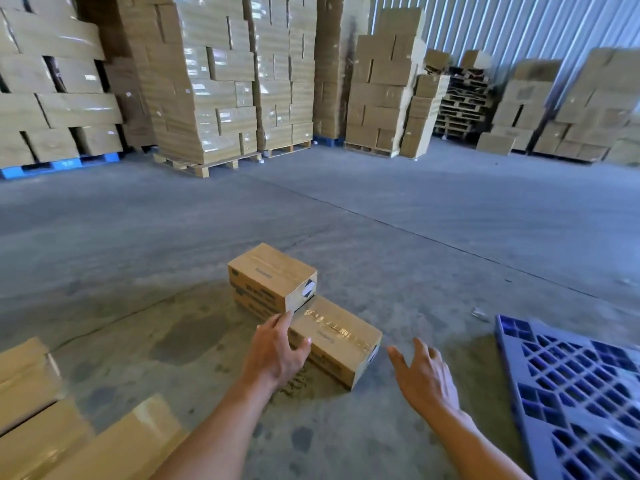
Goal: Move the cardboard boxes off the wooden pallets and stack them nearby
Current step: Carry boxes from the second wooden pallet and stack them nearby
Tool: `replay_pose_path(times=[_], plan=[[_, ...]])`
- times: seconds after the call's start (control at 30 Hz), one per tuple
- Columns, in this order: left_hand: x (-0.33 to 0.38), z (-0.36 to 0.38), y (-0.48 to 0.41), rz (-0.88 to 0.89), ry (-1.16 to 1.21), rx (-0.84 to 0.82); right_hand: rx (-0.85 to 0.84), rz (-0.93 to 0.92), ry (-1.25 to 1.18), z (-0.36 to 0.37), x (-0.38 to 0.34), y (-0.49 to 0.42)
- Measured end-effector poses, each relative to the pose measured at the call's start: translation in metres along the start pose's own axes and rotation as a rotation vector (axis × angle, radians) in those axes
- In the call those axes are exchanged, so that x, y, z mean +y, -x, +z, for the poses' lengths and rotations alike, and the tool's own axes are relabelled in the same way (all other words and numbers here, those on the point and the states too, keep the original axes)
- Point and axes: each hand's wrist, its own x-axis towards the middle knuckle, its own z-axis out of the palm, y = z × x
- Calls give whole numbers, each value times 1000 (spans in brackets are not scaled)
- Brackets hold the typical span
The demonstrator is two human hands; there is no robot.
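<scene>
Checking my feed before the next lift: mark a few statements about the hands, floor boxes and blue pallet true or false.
1. The left hand touches the nearest brown cardboard box. True.
2. The right hand grips that box. False: open, apart from it.
3. An upper brown cardboard box sits stacked on a lower cardboard box. True.
4. The blue plastic lattice pallet lies left of them. False: right.

It was a warehouse: tall stacks of cardboard boxes (214,81) (many wrapped in clear film) stood on wooden pallets (204,168) along a corrugated metal wall (502,26), over a bare concrete floor (346,209), with empty pallets (462,105) piled at the back.
</scene>
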Motion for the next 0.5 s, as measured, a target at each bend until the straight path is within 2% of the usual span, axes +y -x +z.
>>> replay_pose_path(times=[0.27,0.5], plan=[[-13,65,-160,2,35,-133,-48,109,-5,41,-22,-149],[-53,157,-302,-99,66,-226,-175,190,-42,112,-25,-307]])
